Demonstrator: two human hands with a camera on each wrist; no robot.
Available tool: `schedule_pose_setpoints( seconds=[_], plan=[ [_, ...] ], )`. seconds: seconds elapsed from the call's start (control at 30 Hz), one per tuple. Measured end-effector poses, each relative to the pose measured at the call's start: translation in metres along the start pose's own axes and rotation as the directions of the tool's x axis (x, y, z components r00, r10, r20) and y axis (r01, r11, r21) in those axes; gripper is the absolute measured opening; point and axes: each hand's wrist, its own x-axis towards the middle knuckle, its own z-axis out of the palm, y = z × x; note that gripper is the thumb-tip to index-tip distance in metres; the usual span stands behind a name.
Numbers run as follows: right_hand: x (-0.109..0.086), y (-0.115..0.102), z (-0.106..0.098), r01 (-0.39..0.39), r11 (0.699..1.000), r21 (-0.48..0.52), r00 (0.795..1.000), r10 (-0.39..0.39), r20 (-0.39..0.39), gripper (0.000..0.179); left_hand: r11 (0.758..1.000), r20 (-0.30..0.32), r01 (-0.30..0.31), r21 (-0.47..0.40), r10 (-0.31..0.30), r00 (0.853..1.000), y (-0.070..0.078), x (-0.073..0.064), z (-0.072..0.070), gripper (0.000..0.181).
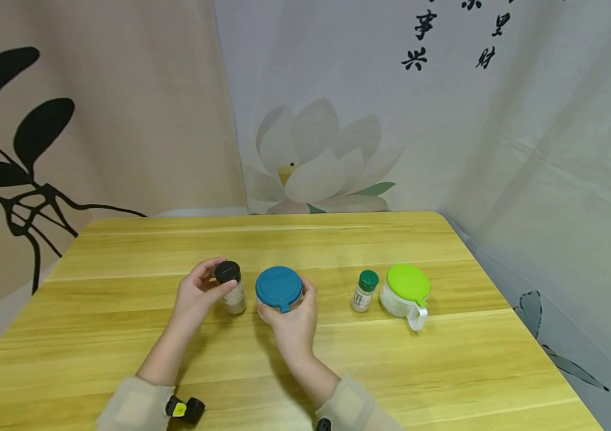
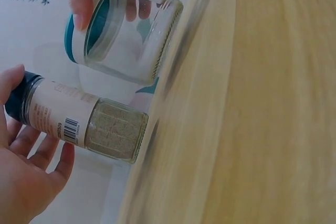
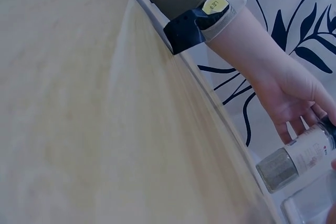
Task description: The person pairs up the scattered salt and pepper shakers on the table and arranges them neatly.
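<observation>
My left hand (image 1: 196,294) grips a spice jar (image 1: 234,294) by its black cap, between thumb and fingers. In the left wrist view the spice jar (image 2: 79,116) has a pale label with a barcode and greyish-brown powder inside. Just to its right, my right hand (image 1: 296,330) holds a clear glass jar with a blue lid (image 1: 278,286). Seen from the left wrist, this glass jar (image 2: 126,45) has a white collar and handle, with fingers around the handle side. The right wrist view shows the left hand (image 3: 289,93) on the spice jar (image 3: 299,160).
Further right on the wooden table (image 1: 445,371) stand a small green-capped spice bottle (image 1: 362,294) and a jar with a lime-green lid (image 1: 408,282) and white handle. Printed curtains (image 1: 316,90) hang behind the table's far edge.
</observation>
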Motion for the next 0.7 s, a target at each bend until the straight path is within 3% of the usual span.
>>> schedule_pose_setpoints(
  seconds=[0.7],
  plan=[
    [-0.0043, 0.0017, 0.0012, -0.035, 0.999, -0.01, 0.999, 0.035, -0.013, 0.084, 1.0, 0.003, -0.007, 0.019, 0.007, 1.0, -0.0067, 0.0024, -0.0011, 0.05]
  ],
)
